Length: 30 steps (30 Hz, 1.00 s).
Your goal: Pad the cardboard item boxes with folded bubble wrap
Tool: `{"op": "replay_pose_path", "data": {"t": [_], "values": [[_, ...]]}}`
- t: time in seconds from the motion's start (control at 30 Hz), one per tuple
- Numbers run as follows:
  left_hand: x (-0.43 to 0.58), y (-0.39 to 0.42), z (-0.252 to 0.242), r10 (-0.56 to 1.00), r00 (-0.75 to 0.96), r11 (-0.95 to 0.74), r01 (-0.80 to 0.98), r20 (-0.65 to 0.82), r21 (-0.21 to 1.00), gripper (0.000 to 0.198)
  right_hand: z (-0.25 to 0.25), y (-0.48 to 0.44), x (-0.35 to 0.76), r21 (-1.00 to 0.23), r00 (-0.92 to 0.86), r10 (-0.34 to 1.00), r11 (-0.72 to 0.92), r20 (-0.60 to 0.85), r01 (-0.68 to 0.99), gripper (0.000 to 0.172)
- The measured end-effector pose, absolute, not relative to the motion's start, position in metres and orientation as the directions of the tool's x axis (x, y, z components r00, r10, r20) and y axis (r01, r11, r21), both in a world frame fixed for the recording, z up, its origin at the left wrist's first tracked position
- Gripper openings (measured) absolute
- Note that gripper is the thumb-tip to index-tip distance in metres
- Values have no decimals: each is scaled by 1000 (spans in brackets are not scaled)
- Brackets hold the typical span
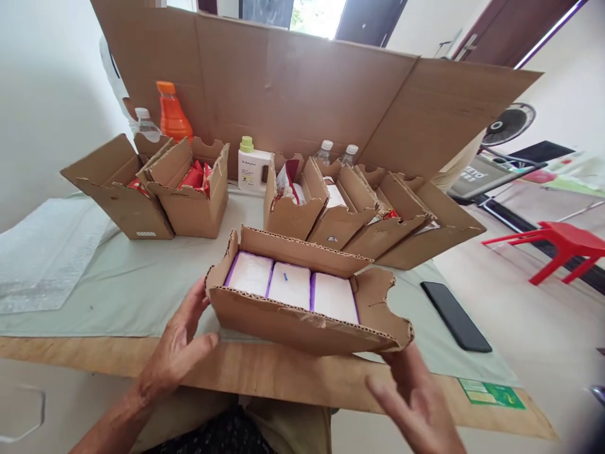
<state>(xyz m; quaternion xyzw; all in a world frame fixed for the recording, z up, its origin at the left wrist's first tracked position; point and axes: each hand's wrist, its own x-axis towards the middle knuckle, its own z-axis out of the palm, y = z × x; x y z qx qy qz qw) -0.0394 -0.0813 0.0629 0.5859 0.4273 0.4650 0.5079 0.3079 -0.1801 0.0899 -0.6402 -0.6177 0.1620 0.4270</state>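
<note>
An open cardboard box point(283, 328) sits at the table's front edge, turned slightly, its near side reaching over the wooden border. Inside it lie white packs point(288, 284) with purple edges, side by side. My left hand point(182, 343) is at the box's left end, fingers stretched along it and thumb apart. At the right front corner is my right hand point(416, 394), its thumb spread away and its fingertips partly hidden behind the box. Neither hand is wrapped round the box; whether the fingers bear any of its weight I cannot tell.
Several cardboard boxes stand behind, including one with red packets point(196, 176) and one with a bag point(289, 183). A white bottle point(253, 167) and an orange bottle point(174, 113) stand before a cardboard panel point(293, 88). A black phone point(456, 315) lies right; bubble wrap point(47, 252) lies left.
</note>
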Motion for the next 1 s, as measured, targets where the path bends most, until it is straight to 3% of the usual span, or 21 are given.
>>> {"op": "replay_pose_path", "data": {"t": [0.1,0.3,0.53,0.63,0.7,0.83,0.93,1.0], "values": [[-28,-88,59,955,273,-112,-35,117,993,70,74,-178,288,-688,187,934,80,304,721,51],[-22,-57,66,963,203,-175,-22,175,984,65,87,-113,261,-688,269,883,79,384,721,32],[-9,9,62,955,290,-82,47,65,996,87,61,-50,270,-803,304,908,56,288,593,46],[-17,-2,50,964,259,-90,97,62,991,87,33,-60,270,-756,291,932,-30,215,654,52],[-30,-16,46,973,227,-98,201,51,975,76,20,-70,273,-681,267,940,-52,215,730,56],[-79,-30,52,988,139,-138,565,71,813,41,14,-73,282,-559,262,959,-160,105,813,62],[-136,-24,60,975,-78,-57,815,206,577,35,20,-65,283,-505,254,967,-205,29,839,61],[-178,-16,64,938,-229,73,863,259,500,37,24,-63,279,-502,252,968,-211,13,839,59]]}}
